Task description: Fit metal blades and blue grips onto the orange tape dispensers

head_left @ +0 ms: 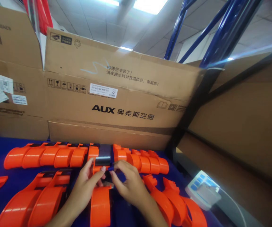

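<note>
An orange tape dispenser (98, 169) is in my left hand (88, 178), gripped between thumb and fingers. It has a dark flat plate (104, 150) with a pale serrated blade edge across it. My right hand (128, 180) pinches a small blue piece (110, 168) at the dispenser's right side; its exact kind is unclear. Just below my hands sits a curved orange dispenser body (100, 206). Whether it belongs to the held dispenser is hard to see. My fingers hide part of where the pieces meet.
Behind my hands runs a row of orange dispensers (48, 156), and more orange frames (147, 164) continue to the right. Larger orange bodies (22, 203) lie near left, others (173, 203) near right. Cardboard (126, 94) walls the back. A white device (204, 189) with a cable stands right.
</note>
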`<state>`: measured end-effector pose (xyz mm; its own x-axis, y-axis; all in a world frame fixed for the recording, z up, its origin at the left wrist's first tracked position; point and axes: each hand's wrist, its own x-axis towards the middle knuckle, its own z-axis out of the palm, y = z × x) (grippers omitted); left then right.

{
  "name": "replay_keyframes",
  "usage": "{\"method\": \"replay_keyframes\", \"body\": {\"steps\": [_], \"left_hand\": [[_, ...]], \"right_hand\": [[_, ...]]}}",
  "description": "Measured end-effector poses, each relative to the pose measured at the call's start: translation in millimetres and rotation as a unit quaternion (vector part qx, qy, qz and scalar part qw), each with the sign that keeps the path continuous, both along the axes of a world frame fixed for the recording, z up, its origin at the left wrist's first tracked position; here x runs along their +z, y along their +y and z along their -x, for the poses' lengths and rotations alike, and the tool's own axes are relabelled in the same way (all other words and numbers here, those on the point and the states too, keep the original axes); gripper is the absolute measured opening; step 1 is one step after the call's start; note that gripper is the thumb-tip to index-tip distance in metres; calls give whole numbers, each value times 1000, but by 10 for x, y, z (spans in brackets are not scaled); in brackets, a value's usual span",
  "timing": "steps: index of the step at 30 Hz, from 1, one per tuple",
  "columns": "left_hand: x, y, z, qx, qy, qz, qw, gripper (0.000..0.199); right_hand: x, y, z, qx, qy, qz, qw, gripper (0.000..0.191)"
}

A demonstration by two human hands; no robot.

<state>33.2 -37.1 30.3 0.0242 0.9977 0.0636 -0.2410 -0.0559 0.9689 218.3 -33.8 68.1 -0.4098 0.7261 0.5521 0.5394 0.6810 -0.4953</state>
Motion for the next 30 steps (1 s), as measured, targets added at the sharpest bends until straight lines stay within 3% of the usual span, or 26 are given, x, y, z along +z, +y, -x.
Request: {"method": "replay_keyframes", "body": {"steps": [10,15,20,24,27,30], "left_hand": [[7,1,-3,-3,-25,1,1000,42],[30,-1,13,-47,-65,-5,997,37],[74,-116,-16,-102,-105,47,988,69],[111,-208,-37,-155,-131,76,976,99],[134,-239,-20,-176,-149,95,968,91],[152,-234,14,-199,-158,76,964,71]], "right_hand": [[-3,-14,27,4,1,-10,1000,16],[16,-25,-1,17,54,19,998,16],[59,-70,15,33,244,118,962,24],[136,-132,38,124,264,248,924,40],[144,-128,41,141,278,277,909,39],[80,-78,48,115,288,274,911,37]]}}
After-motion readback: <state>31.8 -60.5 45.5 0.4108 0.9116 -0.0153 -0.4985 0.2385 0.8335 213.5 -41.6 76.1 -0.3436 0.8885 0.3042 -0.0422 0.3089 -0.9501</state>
